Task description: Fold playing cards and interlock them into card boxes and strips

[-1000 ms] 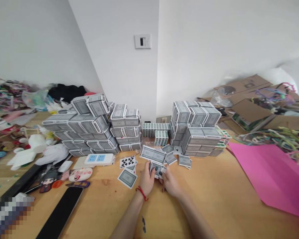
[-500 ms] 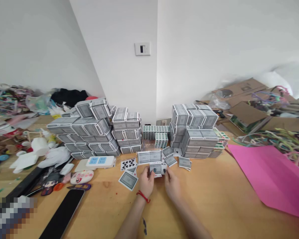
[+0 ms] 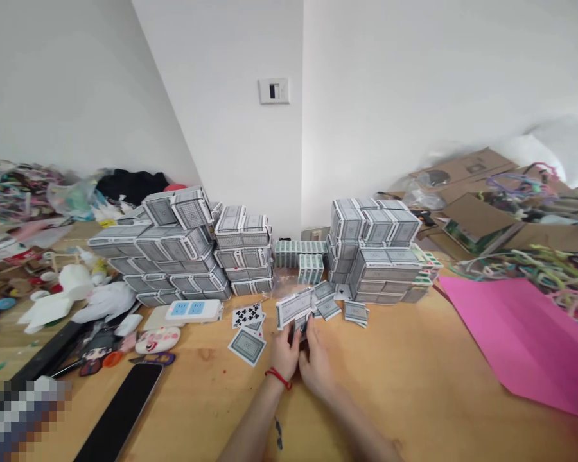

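- Head view: your left hand (image 3: 284, 354) is grasping a playing-card piece (image 3: 304, 323) to the right of the power strip (image 3: 192, 309), nearer you.
- Your right hand (image 3: 316, 367) is gripping that piece's right side.
- A longer card block (image 3: 294, 308) is sitting tilted, right of the power strip; I cannot tell whether your fingers are touching it.
- Loose cards (image 3: 247, 347) are lying just right of the power strip.

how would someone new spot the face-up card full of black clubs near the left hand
On the wooden table, find the blue-and-white power strip. Just right of it, before reaching the left hand, lies the clubs card. Its crowded black pips set it apart from the nearby patterned card back.
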Tool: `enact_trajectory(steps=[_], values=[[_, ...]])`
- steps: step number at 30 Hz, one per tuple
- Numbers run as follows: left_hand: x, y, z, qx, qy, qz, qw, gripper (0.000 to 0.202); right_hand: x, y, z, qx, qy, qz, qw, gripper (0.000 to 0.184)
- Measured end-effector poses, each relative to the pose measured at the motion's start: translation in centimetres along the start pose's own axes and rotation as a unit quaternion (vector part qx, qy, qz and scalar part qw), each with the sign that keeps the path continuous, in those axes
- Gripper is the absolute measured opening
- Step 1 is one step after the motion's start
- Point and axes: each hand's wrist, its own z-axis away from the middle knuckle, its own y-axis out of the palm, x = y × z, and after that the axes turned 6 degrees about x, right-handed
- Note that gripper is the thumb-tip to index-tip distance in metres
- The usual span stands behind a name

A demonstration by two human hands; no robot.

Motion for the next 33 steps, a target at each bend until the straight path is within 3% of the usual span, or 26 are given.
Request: enact_trajectory(steps=[3, 6, 9, 12, 17, 21, 24, 27, 31, 33], values=[[-0.3, -0.2, 0.0, 0.000, 0.000, 0.033, 0.999, 0.028, 0.1, 0.4, 0.3, -0.009, -0.018, -0.026, 0.999, 0.075], [-0.4, -0.4, -0.1, -0.038, -0.034, 0.078, 0.996, 0.028, 0.5, 0.0, 0.2, -0.010, -0.040, -0.090, 0.995, 0.074], [-0.5, -0.8, -0.4, -0.075, -0.070, 0.127, 0.987, 0.026, 0.9, -1.4, -0.2, 0.021, -0.029, -0.219, 0.975, 0.058], [-0.5, -1.2, -0.6, -0.075, -0.075, 0.170, 0.980, 0.024, 1.0, -2.8, -0.8, 0.039, 0.019, -0.356, 0.933, 0.034], [-0.6, -1.5, -0.5, 0.005, -0.081, 0.212, 0.974, 0.029, 1.2, -3.5, -1.5, 0.037, 0.077, -0.478, 0.874, 0.029], [-0.6, -1.5, -0.4, 0.047, -0.091, 0.249, 0.963, 0.034, 2.1, -3.2, -1.5, 0.120, 0.085, -0.495, 0.857, 0.036], [-0.5, -1.5, -0.3, 0.090, -0.108, 0.262, 0.955, 0.038, 2.4, -3.0, -1.3, 0.139, 0.101, -0.503, 0.847, 0.037], [-0.6, -1.5, -0.3, 0.116, -0.102, 0.251, 0.956, 0.037, 2.0, -2.7, -1.1, 0.141, 0.106, -0.489, 0.854, 0.039], [-1.0, -1.4, -0.4, 0.103, -0.098, 0.206, 0.968, 0.034, 1.0, -1.9, -1.2, 0.098, 0.115, -0.392, 0.908, 0.038], [-1.2, -1.3, -0.3, 0.093, -0.101, 0.181, 0.974, 0.033, 0.7, -1.6, -1.2, 0.063, 0.115, -0.367, 0.921, 0.038]])
